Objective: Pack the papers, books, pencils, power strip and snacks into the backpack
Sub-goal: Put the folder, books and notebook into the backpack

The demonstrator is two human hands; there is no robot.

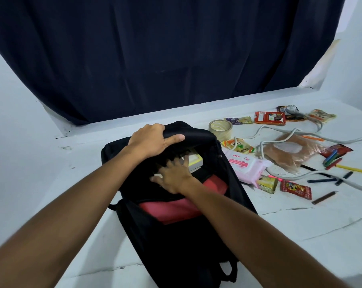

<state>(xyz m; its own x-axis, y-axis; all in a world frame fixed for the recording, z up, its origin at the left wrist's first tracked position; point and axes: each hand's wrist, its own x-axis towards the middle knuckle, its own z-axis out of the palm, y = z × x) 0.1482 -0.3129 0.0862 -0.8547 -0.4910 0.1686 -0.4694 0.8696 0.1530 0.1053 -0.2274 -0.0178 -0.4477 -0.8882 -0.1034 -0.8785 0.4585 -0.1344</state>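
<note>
A black backpack (176, 235) lies on the white surface with its main opening gaping and a red lining showing. My left hand (150, 140) grips the top flap of the backpack and holds it up. My right hand (173, 173) reaches inside with spread fingers pressing on a book or paper stack (194, 162) with pale yellow edges. To the right lie snack packets (295, 189), loose pencils and crayons (331, 159), and the grey cord of the power strip (279, 138).
A tape roll (220, 128), a pink wipes pack (246, 165), a brownish plastic bag (294, 152) and an orange box (269, 117) lie right of the backpack. A dark curtain (155, 48) hangs behind a raised ledge.
</note>
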